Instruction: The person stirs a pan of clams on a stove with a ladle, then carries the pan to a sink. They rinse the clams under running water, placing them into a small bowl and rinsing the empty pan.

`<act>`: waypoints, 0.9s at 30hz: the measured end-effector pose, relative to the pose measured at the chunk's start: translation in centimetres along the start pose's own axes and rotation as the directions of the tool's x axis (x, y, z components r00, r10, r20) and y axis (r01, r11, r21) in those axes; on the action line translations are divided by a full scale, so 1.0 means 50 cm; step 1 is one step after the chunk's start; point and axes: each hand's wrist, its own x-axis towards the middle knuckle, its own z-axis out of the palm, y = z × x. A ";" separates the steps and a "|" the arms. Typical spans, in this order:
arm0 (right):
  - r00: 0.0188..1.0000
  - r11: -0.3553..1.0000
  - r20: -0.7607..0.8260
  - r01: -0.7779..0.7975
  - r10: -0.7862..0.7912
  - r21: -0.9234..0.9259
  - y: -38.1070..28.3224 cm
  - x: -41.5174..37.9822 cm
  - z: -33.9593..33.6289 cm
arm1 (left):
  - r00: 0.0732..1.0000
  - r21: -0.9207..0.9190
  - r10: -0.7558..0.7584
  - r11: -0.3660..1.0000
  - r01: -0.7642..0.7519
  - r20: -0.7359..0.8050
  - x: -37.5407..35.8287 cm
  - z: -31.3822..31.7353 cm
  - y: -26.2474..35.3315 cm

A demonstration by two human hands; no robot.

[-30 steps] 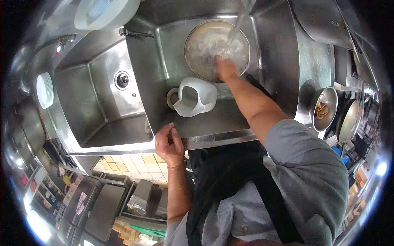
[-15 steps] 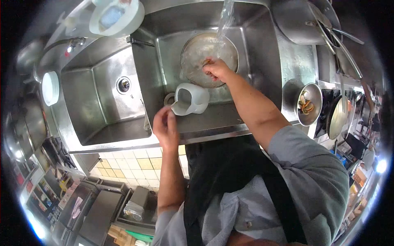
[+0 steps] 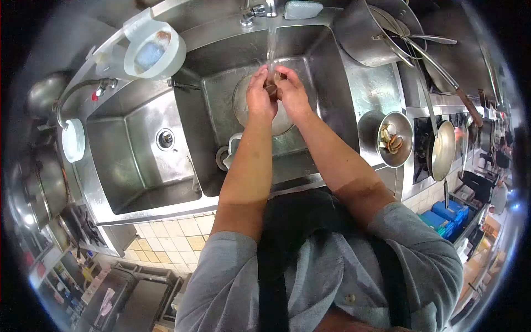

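Note:
Both of my hands are together under the running water (image 3: pixel 271 47) in the right-hand sink basin (image 3: pixel 213 88). My left hand (image 3: pixel 261 95) and my right hand (image 3: pixel 292 97) curl around a small brown piece (image 3: pixel 270 91) held between them; its exact kind cannot be told. Beneath them lies a wide round metal bowl (image 3: pixel 282 126) with water in it, partly covered by my hands and wrists. Beside my left forearm, a white plastic container (image 3: pixel 233 146) shows only in part.
A steel bowl with pale and brown food pieces (image 3: pixel 395 139) stands right of the sink. Behind it is a large pot (image 3: pixel 359 41) holding utensils; a frying pan (image 3: pixel 443 152) is farther right. The second basin (image 3: pixel 130 149) lies left, below a white tub (image 3: pixel 176 62).
My left hand has left the white container and joined my right hand under the stream. The view has shifted, bringing the tap into sight.

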 end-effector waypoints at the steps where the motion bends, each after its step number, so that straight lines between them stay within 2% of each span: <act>1: 0.999 0.987 -0.008 -0.040 0.042 0.157 -0.014 -0.008 0.000 | 1.000 0.007 -0.003 1.000 0.003 0.005 0.010 -0.003 -0.004; 5: 0.999 0.969 -0.030 -0.006 0.014 0.246 -0.026 -0.008 0.017 | 1.000 -0.005 0.024 1.000 -0.024 0.019 0.023 -0.004 -0.011; 7: 0.987 0.981 -0.088 -0.117 0.132 0.157 -0.057 -0.019 0.038 | 1.000 -0.013 0.031 0.999 -0.031 0.004 0.012 0.004 0.002; 9: 0.994 0.971 -0.047 -0.086 0.098 0.223 -0.036 0.002 0.033 | 0.994 0.102 0.102 0.989 -0.105 0.036 0.004 0.005 0.019; 11: 0.998 0.956 -0.011 -0.057 0.063 0.289 -0.031 0.006 0.038 | 0.991 0.107 0.131 0.985 -0.134 0.031 -0.013 0.009 0.041; 13: 0.999 0.997 0.048 0.005 -0.009 0.075 -0.063 -0.016 0.063 | 0.987 0.109 0.160 0.981 -0.162 0.027 -0.022 0.007 0.053; 14: 0.999 0.997 0.052 0.004 -0.008 0.075 -0.051 -0.013 0.063 | 0.984 0.075 0.176 0.982 -0.175 -0.001 -0.026 0.006 0.058; 16: 0.986 0.977 0.037 0.165 -0.162 -0.133 -0.025 -0.010 0.062 | 0.981 0.055 0.181 0.983 -0.177 -0.065 -0.036 0.007 0.062; 20: 0.986 0.970 -0.026 0.158 -0.165 -0.183 -0.002 -0.012 0.045 | 0.987 0.020 0.139 0.990 -0.138 -0.085 -0.032 0.008 0.040; 23: 0.970 0.966 -0.095 0.210 -0.226 -0.148 0.006 -0.019 0.028 | 0.990 0.064 0.101 0.994 -0.094 -0.104 -0.037 0.023 0.019; 25: 0.981 0.952 -0.125 0.107 -0.148 -0.286 -0.037 -0.046 0.031 | 0.989 0.147 0.128 0.979 -0.138 0.074 -0.058 0.042 0.020; 26: 0.980 0.952 -0.131 0.106 -0.149 -0.287 -0.040 -0.050 0.028 | 0.989 0.148 0.123 0.980 -0.134 0.077 -0.055 0.038 0.017; 27: 0.982 0.957 -0.133 0.097 -0.138 -0.274 -0.044 -0.052 0.027 | 0.984 0.150 0.101 0.981 -0.123 0.148 -0.048 0.034 0.019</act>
